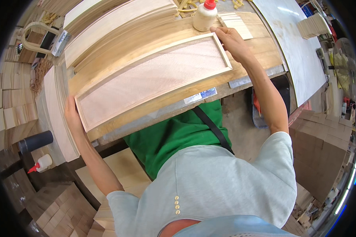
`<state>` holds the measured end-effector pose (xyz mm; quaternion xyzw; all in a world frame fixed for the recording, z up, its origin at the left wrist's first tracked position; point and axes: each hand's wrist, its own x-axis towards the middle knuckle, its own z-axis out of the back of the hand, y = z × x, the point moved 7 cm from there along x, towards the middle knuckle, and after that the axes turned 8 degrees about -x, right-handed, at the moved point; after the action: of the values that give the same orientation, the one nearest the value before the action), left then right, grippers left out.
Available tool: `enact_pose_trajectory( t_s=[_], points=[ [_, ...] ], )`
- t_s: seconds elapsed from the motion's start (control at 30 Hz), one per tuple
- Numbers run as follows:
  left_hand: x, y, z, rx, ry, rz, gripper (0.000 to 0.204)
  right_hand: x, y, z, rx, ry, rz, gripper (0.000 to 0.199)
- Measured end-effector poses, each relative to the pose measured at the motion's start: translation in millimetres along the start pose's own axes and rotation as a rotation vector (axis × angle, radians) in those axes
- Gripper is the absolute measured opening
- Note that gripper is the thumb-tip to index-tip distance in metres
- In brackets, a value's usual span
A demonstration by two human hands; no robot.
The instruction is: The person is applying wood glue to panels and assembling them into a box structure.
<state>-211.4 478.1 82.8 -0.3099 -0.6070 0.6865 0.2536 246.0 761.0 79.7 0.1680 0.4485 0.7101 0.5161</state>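
Note:
A long, shallow wooden tray (154, 75) with thin raised rims and a pale pinkish base lies on the wooden workboard before me. My left hand (72, 114) is at its left short end, fingers along the outside of the rim. At the far right corner, my right hand (230, 41) grips the rim, thumb and fingers bent round it. Just behind that corner stands a white glue bottle (205, 17) with a red cap. Thin pale wood strips (235, 24) lie beside the bottle.
Long stacks of thin wood panels (114, 29) fill the bench's far left. A second glue bottle (43, 162) lies at the lower left by a dark cylinder (35, 142). A pale sheet-topped table (294, 51) is on the right. Stacked wood blocks (318, 150) stand at lower right.

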Motion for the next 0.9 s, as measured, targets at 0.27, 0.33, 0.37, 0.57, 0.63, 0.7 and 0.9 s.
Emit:
enact_pose_trajectory(
  t_s=[0.27, 0.33, 0.37, 0.57, 0.63, 0.7, 0.9],
  points=[
    [-45.4, 25.1, 30.4, -0.073, 0.142, 0.262, 0.065, -54.6, 3.3, -6.2, 0.034, 0.235, -0.135, 0.067],
    [-48.6, 18.1, 29.1, -0.059, 0.198, 0.215, 0.066, -59.1, 3.0, -1.9, 0.060, 0.196, -0.102, 0.065],
    [-48.6, 7.1, 27.0, -0.123, 0.219, 0.147, 0.065, -60.1, 4.6, 0.0, 0.072, 0.177, -0.080, 0.064],
    [-56.0, -30.8, 30.8, -0.403, 0.280, -0.292, 0.053, -56.2, 26.8, 15.9, 0.704, 0.061, 0.404, 0.053],
    [-52.2, 13.6, 54.7, -0.414, 0.267, -0.253, 0.049, -58.3, 13.7, 8.4, 0.704, 0.106, 0.438, 0.046],
    [-52.4, 24.3, 42.5, -0.299, 0.238, -0.164, 0.052, -61.9, -1.0, -9.0, 0.570, 0.039, 0.216, 0.048],
    [-59.5, 15.5, -8.6, -0.395, 0.173, -0.011, 0.061, -64.2, -8.9, -15.8, 0.413, -0.052, 0.095, 0.056]
  ],
)
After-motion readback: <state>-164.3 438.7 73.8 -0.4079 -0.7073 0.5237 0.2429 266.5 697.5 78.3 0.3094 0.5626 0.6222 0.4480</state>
